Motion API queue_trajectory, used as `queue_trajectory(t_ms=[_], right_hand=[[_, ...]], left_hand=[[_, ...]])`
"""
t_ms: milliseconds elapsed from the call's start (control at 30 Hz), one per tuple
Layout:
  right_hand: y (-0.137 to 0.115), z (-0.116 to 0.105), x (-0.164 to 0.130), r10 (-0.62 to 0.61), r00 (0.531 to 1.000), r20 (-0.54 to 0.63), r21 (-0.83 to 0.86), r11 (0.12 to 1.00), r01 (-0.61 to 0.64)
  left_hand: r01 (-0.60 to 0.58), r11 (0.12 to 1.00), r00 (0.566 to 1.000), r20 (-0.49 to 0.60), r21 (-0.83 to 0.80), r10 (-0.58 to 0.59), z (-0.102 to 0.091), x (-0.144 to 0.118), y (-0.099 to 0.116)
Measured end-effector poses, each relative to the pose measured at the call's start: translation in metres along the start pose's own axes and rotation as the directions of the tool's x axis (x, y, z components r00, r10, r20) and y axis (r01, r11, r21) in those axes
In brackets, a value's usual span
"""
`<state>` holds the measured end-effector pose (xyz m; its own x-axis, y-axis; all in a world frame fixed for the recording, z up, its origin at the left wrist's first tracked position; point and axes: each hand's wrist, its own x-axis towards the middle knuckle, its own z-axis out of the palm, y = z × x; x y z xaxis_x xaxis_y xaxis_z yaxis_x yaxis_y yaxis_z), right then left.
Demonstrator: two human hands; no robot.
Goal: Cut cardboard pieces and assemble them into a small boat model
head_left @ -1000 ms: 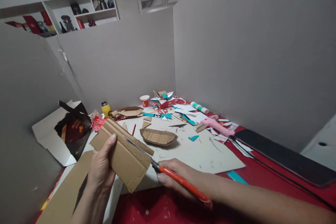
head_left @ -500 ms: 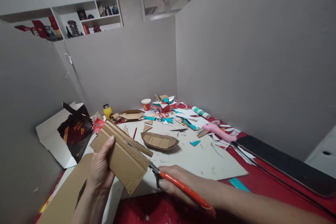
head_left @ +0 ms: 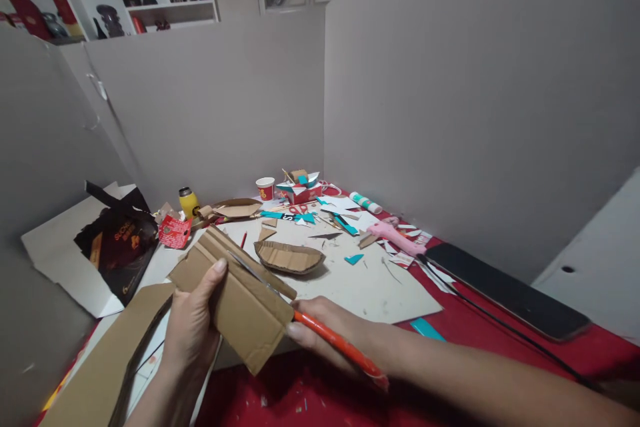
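My left hand (head_left: 193,317) is closed on a folded piece of brown cardboard (head_left: 247,320), thumb on top and fingers behind it. In my right hand (head_left: 327,327) are scissors with red-orange handles (head_left: 343,345). One blade lies over the cardboard, along a cut beside a narrow strip (head_left: 267,278) on its far side; the other blade is hidden behind the sheet. Just past the strip, a boat-shaped cardboard tray (head_left: 290,258) rests on the white board (head_left: 385,293).
Blue and white scraps, a red-handled pair of scissors (head_left: 299,210) and a pink glue gun (head_left: 397,238) lie further back. A paper cup (head_left: 265,189) and a yellow bottle (head_left: 189,203) stand behind. To the left are a torn black box (head_left: 117,247) and a large cardboard sheet (head_left: 107,353).
The scissors have slid further into the cardboard, so their pivot no longer shows. Both hands keep their hold. The whole view has shifted, with the background now further left and higher.
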<state>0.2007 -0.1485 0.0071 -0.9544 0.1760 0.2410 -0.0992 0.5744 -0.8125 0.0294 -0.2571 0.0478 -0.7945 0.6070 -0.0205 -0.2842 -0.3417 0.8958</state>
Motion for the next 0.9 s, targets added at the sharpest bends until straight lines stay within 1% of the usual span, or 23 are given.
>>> queue_trajectory(t_ms=[133,267,333,400,467,533,567,600,667,733,800,900], right_hand=[[0.004,0.008,-0.001,0.030,0.999,0.012,0.048,0.998,-0.030],[0.009,0.018,-0.003,0.065,0.998,0.018,0.188,0.980,-0.067],[0.013,0.021,-0.002,0.078,0.997,0.011,0.229,0.970,-0.078],[0.014,0.021,0.000,0.063,0.998,-0.023,0.202,0.978,-0.057],[0.011,0.016,0.003,-0.003,0.999,-0.039,0.124,0.992,0.008],[0.003,0.008,0.006,-0.092,0.996,-0.009,0.063,0.994,0.092],[-0.001,0.004,0.007,-0.116,0.993,0.022,0.058,0.992,0.114],[-0.004,0.000,0.007,-0.116,0.992,0.058,0.067,0.991,0.112],[-0.006,-0.005,0.007,-0.054,0.990,0.130,0.097,0.994,0.042],[-0.001,-0.006,0.005,0.018,0.988,0.153,0.106,0.994,-0.035],[0.007,-0.002,0.004,0.034,0.994,0.106,0.100,0.994,-0.045],[0.015,0.005,0.002,-0.004,0.999,0.032,0.115,0.993,0.000]], left_hand=[[0.005,1.000,1.000,-0.012,0.012,-0.005,0.000,0.000,0.001],[-0.002,1.000,1.000,-0.016,0.012,0.002,0.001,-0.001,0.003],[0.001,1.000,1.000,-0.017,0.005,0.000,0.000,-0.002,0.004],[-0.003,1.000,1.000,-0.010,-0.001,0.003,-0.001,-0.003,0.004],[-0.009,1.000,1.000,0.003,0.002,0.009,-0.002,-0.005,0.003],[-0.007,1.000,1.000,0.022,0.015,0.007,-0.002,-0.006,0.001],[-0.002,1.000,1.000,0.031,0.019,0.002,-0.001,-0.006,0.000],[0.003,1.000,0.999,0.037,0.020,-0.004,-0.001,-0.007,-0.001],[0.018,1.000,0.999,0.048,0.016,-0.019,0.000,-0.008,-0.002],[0.027,1.000,0.999,0.046,0.015,-0.027,0.000,-0.008,-0.002],[0.028,0.999,0.999,0.042,0.023,-0.029,0.000,-0.008,-0.002],[0.014,0.999,0.999,0.035,0.034,-0.015,0.000,-0.009,-0.001]])
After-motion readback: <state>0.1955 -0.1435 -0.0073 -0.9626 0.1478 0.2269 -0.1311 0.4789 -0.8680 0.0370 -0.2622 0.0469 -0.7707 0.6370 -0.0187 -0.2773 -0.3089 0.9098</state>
